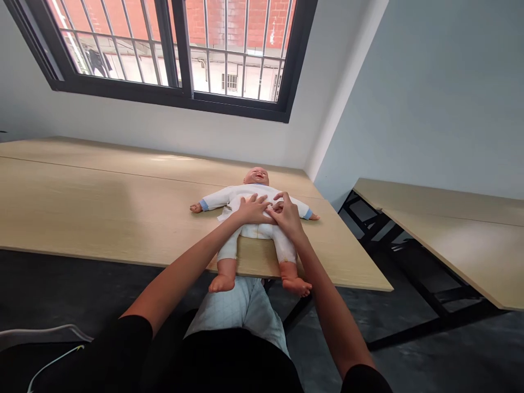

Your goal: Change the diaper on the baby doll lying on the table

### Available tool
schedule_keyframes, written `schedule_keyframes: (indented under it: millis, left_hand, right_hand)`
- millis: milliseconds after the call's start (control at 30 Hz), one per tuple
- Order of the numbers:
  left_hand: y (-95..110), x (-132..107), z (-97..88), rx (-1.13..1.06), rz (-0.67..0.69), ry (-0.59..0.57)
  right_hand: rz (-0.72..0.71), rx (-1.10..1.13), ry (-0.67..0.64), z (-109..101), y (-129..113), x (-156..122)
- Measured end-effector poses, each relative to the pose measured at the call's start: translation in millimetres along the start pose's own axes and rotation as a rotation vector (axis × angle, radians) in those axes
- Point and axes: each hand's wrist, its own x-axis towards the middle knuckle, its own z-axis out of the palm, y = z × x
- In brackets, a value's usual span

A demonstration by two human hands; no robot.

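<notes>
A baby doll lies on its back on the wooden table, its head toward the window and its feet over the near edge. It wears a white top with blue cuffs and white trousers. My left hand rests on the doll's belly, fingers spread over the cloth. Beside it, my right hand has its fingers bent in a pinch at the front of the top. The fingertips partly hide the cloth there. A loose flap of the top shows left of the doll's waist.
A barred window is in the wall behind the table. To the right, past a gap, stands another wooden table with black legs. A chair frame shows at the lower left. My lap is under the near edge.
</notes>
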Motion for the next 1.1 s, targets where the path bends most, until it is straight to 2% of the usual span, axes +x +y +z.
schedule_keyframes:
  millis: [167, 400, 567, 700, 800, 900, 1000, 1100]
  left_hand:
    - [-5.1, -3.9, 5.3, -0.118, 0.034, 0.076]
    - [-24.3, -17.2, 2.1, -0.346, 0.177, 0.238]
    - [-37.1, -25.7, 3.0, -0.484, 0.285, 0.249]
    - [-51.9, -25.8, 4.7, -0.651, 0.289, 0.266]
    - [-78.5, -24.8, 0.4, -0.740, 0.212, 0.358]
    - [-112.4, -30.9, -8.9, -0.803, 0.114, 0.403]
    - [-137.5, -41.6, -15.9, -0.810, 0.075, 0.294]
    - [-145.9, -45.5, -12.8, -0.763, 0.053, 0.195]
  right_hand:
    - [0.082, 0.197, -0.037, 2.2, 8.5, -11.0]
    - [0.066, 0.164, 0.014, 4.0, 15.7, -10.5]
    - [0.048, 0.224, -0.002, 5.6, 19.1, -11.7]
    - [0.014, 0.236, -0.048, 6.9, 19.8, -13.8]
    - [0.015, 0.228, 0.070, 5.8, 18.0, -14.0]
    - [0.037, 0.307, 0.305, 2.6, 15.6, -12.8]
    - [0.089, 0.369, 0.464, -0.9, 15.2, -11.3]
    - [0.152, 0.366, 0.500, -2.4, 16.8, -10.5]
